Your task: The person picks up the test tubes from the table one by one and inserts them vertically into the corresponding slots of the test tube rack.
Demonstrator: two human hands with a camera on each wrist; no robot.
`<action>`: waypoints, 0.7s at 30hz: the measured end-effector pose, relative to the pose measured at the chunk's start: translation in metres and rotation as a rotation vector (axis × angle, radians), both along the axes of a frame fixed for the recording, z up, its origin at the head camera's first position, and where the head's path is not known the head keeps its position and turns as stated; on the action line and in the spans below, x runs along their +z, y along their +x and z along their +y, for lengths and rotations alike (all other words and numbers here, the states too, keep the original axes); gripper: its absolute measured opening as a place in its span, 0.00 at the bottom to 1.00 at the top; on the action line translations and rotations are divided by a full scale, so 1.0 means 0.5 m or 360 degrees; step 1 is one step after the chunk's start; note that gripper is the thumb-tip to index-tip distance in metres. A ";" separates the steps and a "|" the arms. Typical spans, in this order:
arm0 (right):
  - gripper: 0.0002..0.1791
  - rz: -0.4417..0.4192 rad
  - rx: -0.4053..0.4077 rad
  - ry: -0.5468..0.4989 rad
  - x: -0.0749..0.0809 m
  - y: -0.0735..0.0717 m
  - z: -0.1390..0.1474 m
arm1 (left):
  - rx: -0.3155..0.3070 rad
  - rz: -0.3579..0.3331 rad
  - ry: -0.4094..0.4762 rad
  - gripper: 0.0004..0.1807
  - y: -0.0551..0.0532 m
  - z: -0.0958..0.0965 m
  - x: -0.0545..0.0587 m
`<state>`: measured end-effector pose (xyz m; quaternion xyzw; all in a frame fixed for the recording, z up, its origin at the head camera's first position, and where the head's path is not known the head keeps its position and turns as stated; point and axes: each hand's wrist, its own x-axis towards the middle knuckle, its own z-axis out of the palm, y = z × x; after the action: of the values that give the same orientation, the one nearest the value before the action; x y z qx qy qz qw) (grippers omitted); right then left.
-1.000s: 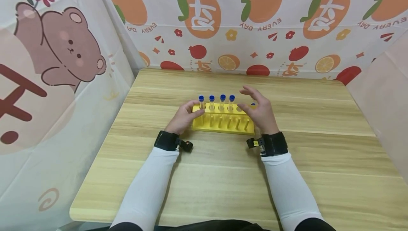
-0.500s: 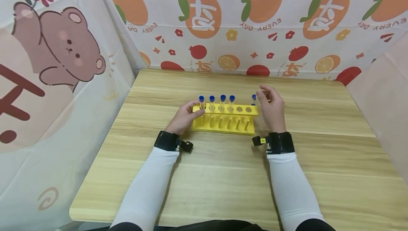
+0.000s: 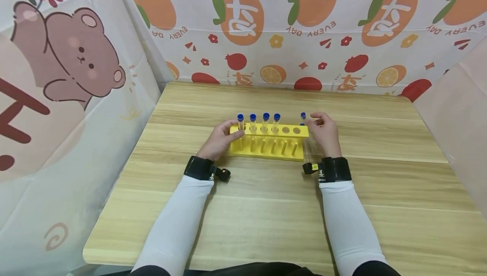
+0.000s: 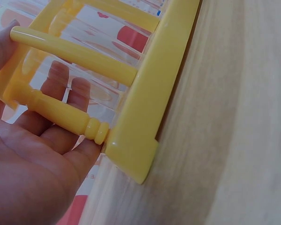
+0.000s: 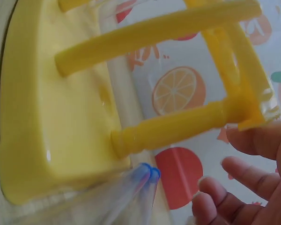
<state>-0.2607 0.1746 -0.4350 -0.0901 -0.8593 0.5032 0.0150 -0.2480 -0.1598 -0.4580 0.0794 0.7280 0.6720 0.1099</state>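
Observation:
A yellow test tube rack stands on the table, holding several clear tubes with blue caps upright. The two rightmost holes have no tube in them. My left hand grips the rack's left end, thumb in front and fingers behind its end post. To the right of the rack is my right hand, its fingers loosely bent with nothing between them. Its thumb is close to the rack's upper right corner; contact is unclear. Two blue-ended tubes lie by the rack's right end, partly hidden.
The wooden table extends around the rack on every side. Behind it hangs a fruit-printed cloth, and a bear-printed cloth hangs on the left.
My right hand has moved right, from over the rack's right holes to beside its end, then dropped slightly. The two tubes there show more now. My left hand keeps its place.

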 end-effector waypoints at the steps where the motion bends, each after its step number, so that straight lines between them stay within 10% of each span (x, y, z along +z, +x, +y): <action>1: 0.30 -0.0025 0.0011 0.0015 -0.003 -0.001 0.002 | 0.0000 -0.0002 -0.0002 0.20 0.000 0.000 0.000; 21: 0.22 -0.0176 0.0198 0.0221 -0.038 -0.011 0.025 | -0.0002 -0.0010 0.0004 0.20 0.000 0.000 0.001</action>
<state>-0.2664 0.1869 -0.4540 -0.0632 -0.8955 0.4367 -0.0576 -0.2482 -0.1596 -0.4572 0.0778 0.7269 0.6730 0.1124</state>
